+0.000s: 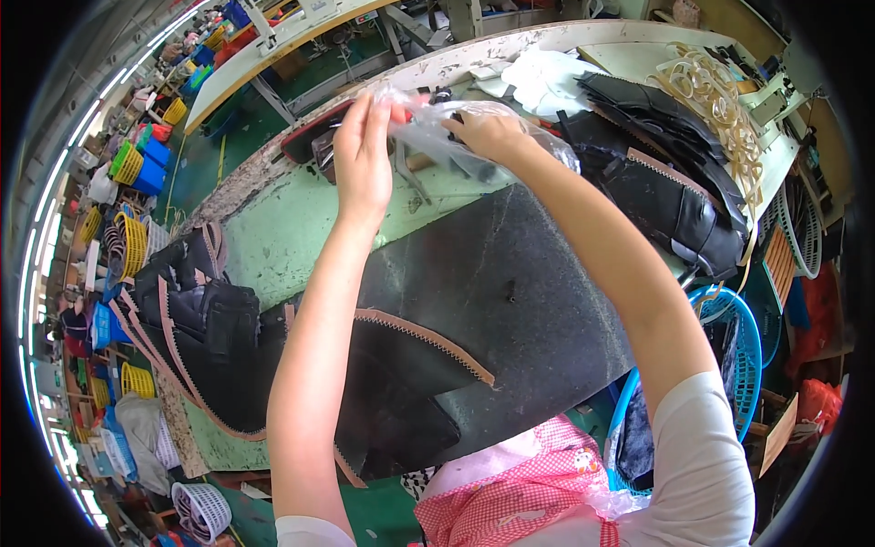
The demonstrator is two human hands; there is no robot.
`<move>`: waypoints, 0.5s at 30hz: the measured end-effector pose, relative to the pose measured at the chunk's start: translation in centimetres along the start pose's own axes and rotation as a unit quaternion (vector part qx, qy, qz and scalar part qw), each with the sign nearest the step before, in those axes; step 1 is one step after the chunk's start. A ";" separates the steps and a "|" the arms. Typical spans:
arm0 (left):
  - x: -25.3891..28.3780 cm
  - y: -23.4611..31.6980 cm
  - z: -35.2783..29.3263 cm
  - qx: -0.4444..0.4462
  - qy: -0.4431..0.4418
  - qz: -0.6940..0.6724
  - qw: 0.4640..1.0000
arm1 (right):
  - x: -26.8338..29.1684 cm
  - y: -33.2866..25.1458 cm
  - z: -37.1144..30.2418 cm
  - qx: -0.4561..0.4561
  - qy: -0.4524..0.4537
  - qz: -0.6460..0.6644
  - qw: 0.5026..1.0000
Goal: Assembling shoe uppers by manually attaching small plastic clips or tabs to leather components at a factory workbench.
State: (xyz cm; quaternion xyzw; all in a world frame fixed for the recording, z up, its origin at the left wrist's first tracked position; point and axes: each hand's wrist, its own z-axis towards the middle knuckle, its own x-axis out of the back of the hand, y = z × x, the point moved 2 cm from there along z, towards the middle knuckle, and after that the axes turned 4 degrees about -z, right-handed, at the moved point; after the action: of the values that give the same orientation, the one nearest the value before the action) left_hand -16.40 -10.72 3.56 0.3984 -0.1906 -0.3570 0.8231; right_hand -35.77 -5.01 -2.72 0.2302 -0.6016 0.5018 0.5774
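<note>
Both arms reach across the table to a clear plastic bag [437, 139] near its far edge. My left hand [365, 169] points upward, its fingers closed at the bag's left end beside a small red thing whose kind I cannot make out. My right hand [492, 135] grips the bag's other side, fingers curled and partly hidden. Under my forearms lies a large black board [510, 292]. On its left part rest black leather-like pieces [392, 401], one edged with a pinkish zigzag-cut strip [428, 339]. Metal tools [410, 173] lie partly covered below the bag.
More black pieces with pinkish edging [214, 319] lie at the left. Stacked black pieces [674, 196] and coiled tan strips [715, 109] sit at the far right, near white sheets [547, 82]. A blue basket [749, 356] stands right of my lap.
</note>
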 end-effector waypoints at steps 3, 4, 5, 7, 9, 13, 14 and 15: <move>1.6 -3.3 -2.6 0.089 -0.001 0.073 0.993 | -0.6 1.5 -0.5 0.129 -0.029 -0.142 0.981; 2.0 -3.6 -3.2 0.083 -0.001 0.054 0.995 | -0.2 0.9 -1.2 0.144 -0.039 -0.116 0.982; 2.5 -4.0 -3.7 0.087 0.003 0.053 0.995 | 0.1 0.3 -2.2 0.158 -0.050 -0.090 0.982; 3.3 -3.6 -4.9 0.113 0.015 0.036 0.993 | 1.2 -0.8 -6.0 0.260 0.016 -0.086 0.962; 4.4 -3.3 -6.3 0.177 0.008 0.049 0.983 | 1.1 -2.5 -10.0 0.141 -0.086 0.148 0.975; 3.7 1.4 -9.4 0.231 -0.061 0.054 0.970 | 1.1 -1.6 -17.3 0.196 -0.001 0.060 0.979; 4.2 2.9 -10.7 0.205 -0.071 0.136 0.967 | 0.8 -1.3 -18.3 0.240 0.028 0.013 0.970; 4.6 4.8 -11.9 0.177 -0.083 0.217 0.956 | 0.7 -1.3 -19.3 0.281 0.058 -0.034 0.957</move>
State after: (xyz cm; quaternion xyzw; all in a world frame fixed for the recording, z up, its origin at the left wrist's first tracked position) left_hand -4.08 -5.89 0.19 0.4557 -0.3999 -0.1622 0.7785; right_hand -25.88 11.44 -4.88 0.3740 -0.3932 0.6434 0.5400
